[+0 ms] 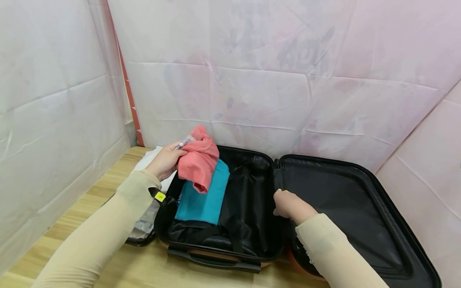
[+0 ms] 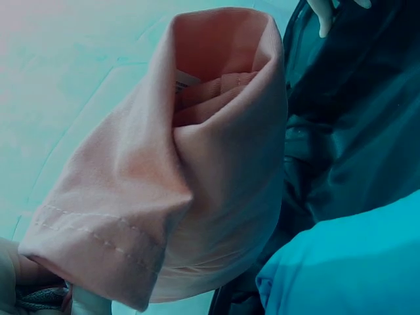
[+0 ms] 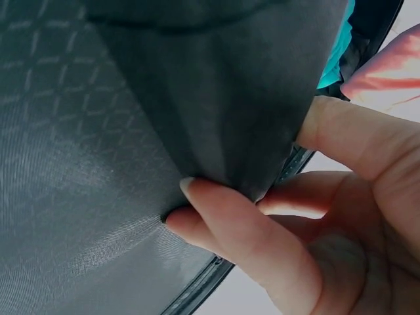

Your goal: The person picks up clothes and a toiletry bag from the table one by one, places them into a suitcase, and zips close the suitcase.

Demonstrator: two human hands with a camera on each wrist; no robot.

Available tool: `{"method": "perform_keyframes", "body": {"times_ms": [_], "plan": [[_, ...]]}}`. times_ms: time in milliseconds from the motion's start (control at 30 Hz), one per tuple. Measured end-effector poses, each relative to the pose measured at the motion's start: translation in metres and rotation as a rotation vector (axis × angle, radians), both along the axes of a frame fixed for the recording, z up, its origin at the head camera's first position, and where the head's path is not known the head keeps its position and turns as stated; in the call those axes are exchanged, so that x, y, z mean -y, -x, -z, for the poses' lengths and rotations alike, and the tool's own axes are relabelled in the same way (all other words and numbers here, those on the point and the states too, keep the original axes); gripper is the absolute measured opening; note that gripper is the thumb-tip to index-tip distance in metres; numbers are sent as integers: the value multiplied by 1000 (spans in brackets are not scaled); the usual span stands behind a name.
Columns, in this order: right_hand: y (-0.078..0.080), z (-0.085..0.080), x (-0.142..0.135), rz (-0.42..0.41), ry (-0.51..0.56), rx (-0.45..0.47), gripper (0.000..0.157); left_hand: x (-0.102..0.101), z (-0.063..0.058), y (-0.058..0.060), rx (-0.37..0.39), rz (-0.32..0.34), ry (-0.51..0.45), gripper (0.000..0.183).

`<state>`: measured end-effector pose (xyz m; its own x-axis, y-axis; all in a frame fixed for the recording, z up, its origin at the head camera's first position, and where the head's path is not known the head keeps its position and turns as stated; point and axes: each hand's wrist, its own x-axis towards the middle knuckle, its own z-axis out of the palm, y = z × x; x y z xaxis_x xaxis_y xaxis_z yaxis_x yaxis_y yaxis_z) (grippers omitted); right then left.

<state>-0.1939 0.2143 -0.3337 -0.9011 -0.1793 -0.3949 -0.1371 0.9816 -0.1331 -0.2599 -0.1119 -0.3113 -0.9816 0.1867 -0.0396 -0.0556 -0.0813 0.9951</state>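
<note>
An open black-lined suitcase point(image 1: 248, 192) lies with its lid point(image 1: 335, 208) folded out to the right. Over its left half, my left hand point(image 1: 165, 160) grips a bundled coral garment point(image 1: 199, 160), whose stitched hem and loose fold show in the left wrist view. A small, clear printed item point(image 1: 184, 142) sticks out by the fingers; its kind is hidden. Beneath the garment, a folded teal cloth point(image 1: 203, 204) rests in the suitcase. At the hinge side, my right hand point(image 1: 288, 204) pinches the edge of the dark lining fabric point(image 3: 216, 98) between thumb and fingers.
Left of the suitcase, partly behind my left arm, are a white cloth point(image 1: 145, 158) and a grey plastic-looking thing point(image 1: 145, 222) on the wooden table point(image 1: 57, 236). The suitcase handle point(image 1: 212, 260) faces me. Pale sheets point(image 1: 252, 96) hang close behind and on both sides.
</note>
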Motion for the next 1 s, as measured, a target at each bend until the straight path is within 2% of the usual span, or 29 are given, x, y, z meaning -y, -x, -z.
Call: {"method": "perform_keyframes", "body": {"times_ms": [333,600,900,1000], "plan": [[-2,-1,0,-10,3,-1,61,-10,2,2,7,5,-30,42],[0,-1,1,-14,1,-2,61,-14,7,2,1,-15,-55,40],[3,-1,-2,-10,-15,3,62,-22,7,4,0,28,-64,39],[4,0,1,-23,-15,-3,62,-21,9,4,4,9,-62,37]]}}
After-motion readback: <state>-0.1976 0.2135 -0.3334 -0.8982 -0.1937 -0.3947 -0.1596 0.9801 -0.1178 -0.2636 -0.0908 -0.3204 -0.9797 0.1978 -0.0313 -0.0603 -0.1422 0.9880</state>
